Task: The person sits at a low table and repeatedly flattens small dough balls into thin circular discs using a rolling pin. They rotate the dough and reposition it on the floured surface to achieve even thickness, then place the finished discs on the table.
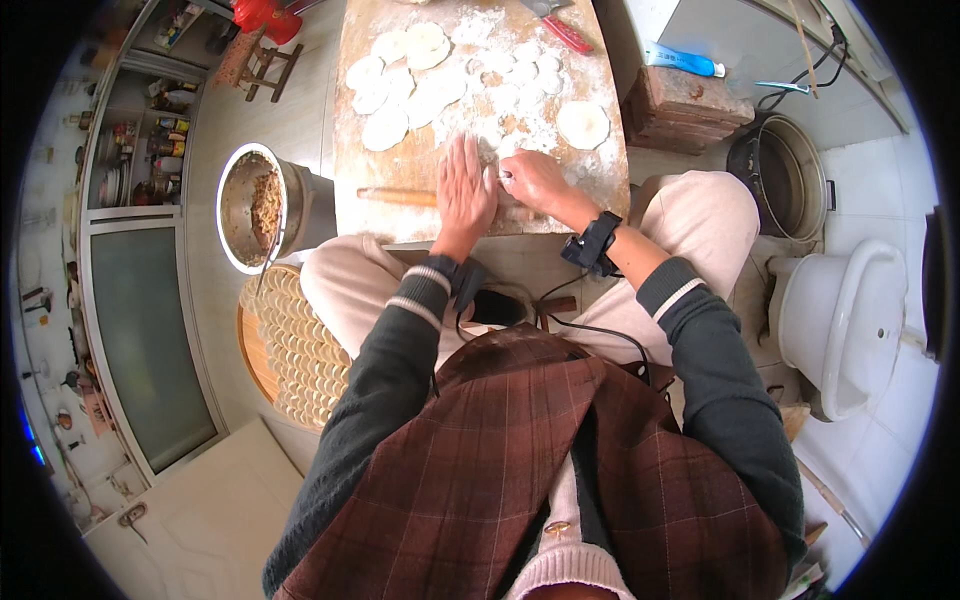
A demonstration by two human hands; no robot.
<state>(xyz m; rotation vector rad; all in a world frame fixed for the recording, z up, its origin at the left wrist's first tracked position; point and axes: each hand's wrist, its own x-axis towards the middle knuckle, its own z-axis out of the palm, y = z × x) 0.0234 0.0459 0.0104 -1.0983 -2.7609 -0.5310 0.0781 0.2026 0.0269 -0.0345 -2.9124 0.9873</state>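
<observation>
My left hand (466, 187) lies flat over the floured wooden board (352, 161), its fingers stretched forward. A wooden rolling pin (397, 196) runs in under this palm from the left; the rest of it is mostly hidden. Close beside it, my right hand (534, 178) is curled, knuckles up, low over the board; what its fingers pinch cannot be made out. Rolled round dough wrappers (386, 129) overlap at the far left of the board. Several small floured dough pieces (525, 67) lie beyond my hands. A single wrapper (583, 125) rests at the right.
A red-handled knife (566, 34) lies at the board's far right. Left of the board stands a metal pot (225, 232) with filling and a utensil. Below it, a round tray (251, 352) carries rows of dumplings. Bricks (679, 112) and a large pot (814, 150) stand at right.
</observation>
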